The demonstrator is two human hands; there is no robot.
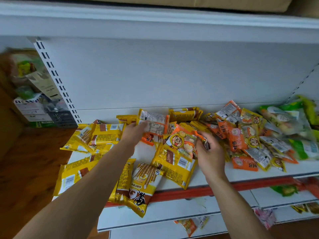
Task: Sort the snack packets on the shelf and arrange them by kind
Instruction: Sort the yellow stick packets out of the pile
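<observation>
The left hand [133,133] grips an orange packet [155,125]; the right hand [210,156] pinches a cartoon packet [183,144]. Best lay both flat at three o'clock.

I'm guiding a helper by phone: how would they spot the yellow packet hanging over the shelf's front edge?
Find the white shelf with the red strip along its front. Left of centre, a yellow packet juts past that strip. Unlike its yellow neighbours, which show barcodes, it lies picture side up, showing wafer rolls.
</observation>
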